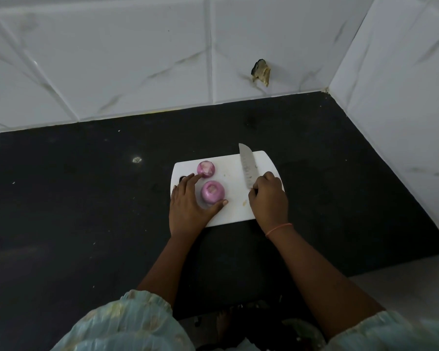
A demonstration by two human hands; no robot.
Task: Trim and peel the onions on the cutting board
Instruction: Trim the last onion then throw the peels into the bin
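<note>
- Knife handle: hidden inside the right hand [268, 196], whose fingers curl round it; only the blade of the knife [247, 166] shows, lying flat and pointing far, its tip past the far edge of the cutting board [238, 211].
- Left hand [188, 206]: fingers straight, spread on the board; forefinger touches the far onion [206, 168], thumb lies just near the near onion [212, 192]. This grip encloses nothing.
- Both onions: purple, standing on the board's left half, pale cut faces up.
- Board's left handle slot: partly covered by the fingers.
- Tabletop [86, 198]: black, speckled.
- Walls [137, 59]: white marbled tiles meeting in a corner at far right; one chipped hole [261, 71].
</note>
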